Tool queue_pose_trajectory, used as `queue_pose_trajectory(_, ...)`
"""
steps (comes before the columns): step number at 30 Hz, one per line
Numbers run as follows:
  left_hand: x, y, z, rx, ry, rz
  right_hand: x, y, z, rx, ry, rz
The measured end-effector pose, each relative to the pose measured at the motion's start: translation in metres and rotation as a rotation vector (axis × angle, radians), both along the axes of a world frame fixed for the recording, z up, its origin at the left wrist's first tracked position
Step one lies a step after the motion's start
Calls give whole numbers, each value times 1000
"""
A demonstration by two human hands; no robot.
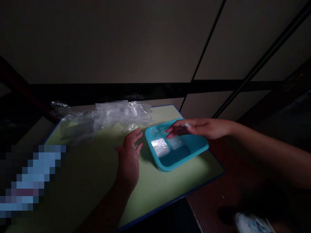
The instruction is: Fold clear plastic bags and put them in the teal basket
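Note:
A turquoise plastic basin (167,166) stands on the pale green table (143,197). Inside it lie several flat, shiny clear-plastic packets (160,147), whose contents I cannot make out. My right hand (194,127) reaches in from the right over the basin's far side, palm down, fingers stretched out and holding nothing. To the left of the basin, my left hand (130,158) hovers above the table with its fingers apart and slightly curled. Nothing is in it, and a small gap separates it from the basin's rim.
Crumpled clear plastic bags (114,113) lie along the table's back edge. Behind rises a panelled cabinet front (109,42). A pixelated blue patch (36,174) covers part of the left side. A shoe (252,223) shows on the dark reddish floor at lower right.

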State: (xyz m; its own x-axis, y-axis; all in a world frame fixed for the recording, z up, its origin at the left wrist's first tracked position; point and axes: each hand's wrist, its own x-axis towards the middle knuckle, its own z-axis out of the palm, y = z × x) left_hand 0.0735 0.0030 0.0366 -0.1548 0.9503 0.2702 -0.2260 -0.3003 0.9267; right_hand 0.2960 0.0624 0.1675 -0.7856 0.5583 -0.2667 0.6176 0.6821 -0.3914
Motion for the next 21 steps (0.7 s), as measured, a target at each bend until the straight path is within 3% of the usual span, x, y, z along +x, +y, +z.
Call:
queue_pose_trajectory(2, -8, 8, 5, -49, -202, -26, 8, -14, 4, 49, 28, -18)
queue_pose_trajectory(4, -18, 14, 11, -88, -399, -104, 15, -27, -4, 133, 24, 23)
queue_pose_trajectory(7, -27, 20, 15, -178, -654, -253, 17, -41, -33, 305, -25, 105)
queue_pose_trajectory(10, -30, 25, 12, -239, -793, -293, 11, -47, -66, 526, -16, 110)
queue_pose_trajectory(12, -31, 28, 6, -252, -840, -302, 9, -49, -79, 610, -16, 101)
queue_pose_trajectory(15, -33, 34, -3, -258, -870, -299, 12, -47, -82, 694, 6, 82)
queue_pose_trajectory(21, -33, 39, -13, -309, -843, -244, 32, -17, -64, 900, -93, -34)
